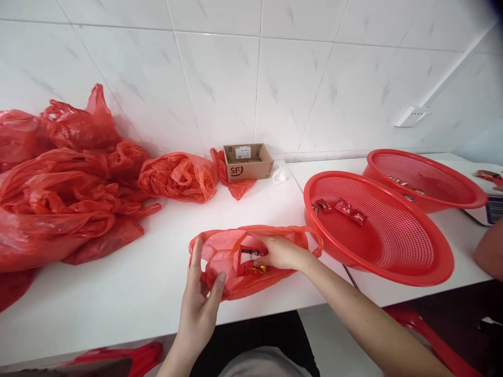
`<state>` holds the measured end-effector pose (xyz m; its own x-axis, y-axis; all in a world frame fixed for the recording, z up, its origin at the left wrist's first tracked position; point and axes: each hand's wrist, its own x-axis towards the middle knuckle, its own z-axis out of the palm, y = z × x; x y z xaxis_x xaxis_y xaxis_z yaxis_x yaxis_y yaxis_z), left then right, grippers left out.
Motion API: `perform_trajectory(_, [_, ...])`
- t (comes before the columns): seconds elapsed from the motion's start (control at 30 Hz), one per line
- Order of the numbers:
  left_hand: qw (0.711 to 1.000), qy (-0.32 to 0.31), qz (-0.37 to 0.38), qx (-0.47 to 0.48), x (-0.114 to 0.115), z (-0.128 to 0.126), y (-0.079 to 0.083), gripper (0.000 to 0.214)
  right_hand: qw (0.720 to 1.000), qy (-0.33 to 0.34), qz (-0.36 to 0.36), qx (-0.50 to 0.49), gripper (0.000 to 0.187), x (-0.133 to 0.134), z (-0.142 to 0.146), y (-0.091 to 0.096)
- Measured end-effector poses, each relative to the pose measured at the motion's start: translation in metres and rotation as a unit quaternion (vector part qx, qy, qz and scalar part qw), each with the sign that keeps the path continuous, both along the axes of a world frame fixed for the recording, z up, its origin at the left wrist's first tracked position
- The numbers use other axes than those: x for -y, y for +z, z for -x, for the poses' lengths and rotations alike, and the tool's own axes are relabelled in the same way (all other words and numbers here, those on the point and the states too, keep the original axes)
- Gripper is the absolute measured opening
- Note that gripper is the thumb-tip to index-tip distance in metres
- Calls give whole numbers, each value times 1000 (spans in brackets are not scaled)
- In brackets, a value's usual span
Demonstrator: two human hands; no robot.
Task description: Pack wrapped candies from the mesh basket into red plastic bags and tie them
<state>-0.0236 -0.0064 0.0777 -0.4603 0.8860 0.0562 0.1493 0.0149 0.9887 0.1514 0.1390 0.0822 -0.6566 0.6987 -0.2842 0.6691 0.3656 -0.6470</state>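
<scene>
A red plastic bag (231,288) lies spread on its side near the table's front edge, its mouth opened upward. At its left end is my left hand (200,303), thumb on the near side and forefinger raised at the edge, with the bag's film between them. My right hand (281,252) reaches into the bag from the right. Its thumb and fingers are around a small dark packet (251,252); the fingertips are partly hidden. Just below the thumb, a shiny gold-and-red wrapped piece (259,269) sits in the bag.
Two red mesh baskets (393,280) (471,201) stand on the right, holding a few small red packets (349,210). A heap of red bags (58,199) covers the left, beside a bundled bag (178,178). A cardboard box (251,170) stands by the wall. Another person's arm (489,251) shows far right.
</scene>
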Motion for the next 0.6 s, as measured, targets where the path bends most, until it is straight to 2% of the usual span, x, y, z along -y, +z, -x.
perform_trajectory(0.13, [999, 6, -29, -28, 4, -2, 1, 83, 998, -35, -51, 26, 53, 2, 2, -2])
perform_trajectory(0.2, [999, 3, -27, -38, 4, -3, 3, 79, 997, -30, -74, 5, 52, 10, 1, 6])
perform_trajectory(0.27, [1000, 3, -1, -28, 3, -3, 4, 77, 997, -7, -78, -15, 53, 21, -6, 23])
perform_trajectory(0.37, [999, 9, 32, -12, 1, 1, 5, 78, 997, 36, -30, -59, 51, 32, -33, 65])
perform_trajectory(0.4, [999, 10, 33, -14, 1, 2, 5, 79, 996, 29, -13, -79, 47, 30, -46, 79])
perform_trajectory(0.43, [999, 9, 32, -17, 0, 4, 5, 81, 995, 7, -8, -95, 44, 23, -60, 92])
perform_trajectory(0.5, [999, -1, 30, -17, 0, 5, 4, 82, 987, -103, -81, -90, 38, 0, -88, 107])
perform_trajectory(0.57, [999, -12, 30, -6, -1, 5, 3, 83, 968, -194, -152, -43, 38, -33, -112, 105])
perform_trajectory(0.6, [999, -15, 28, 0, -1, 4, 3, 83, 965, -216, -152, 2, 37, -50, -122, 98])
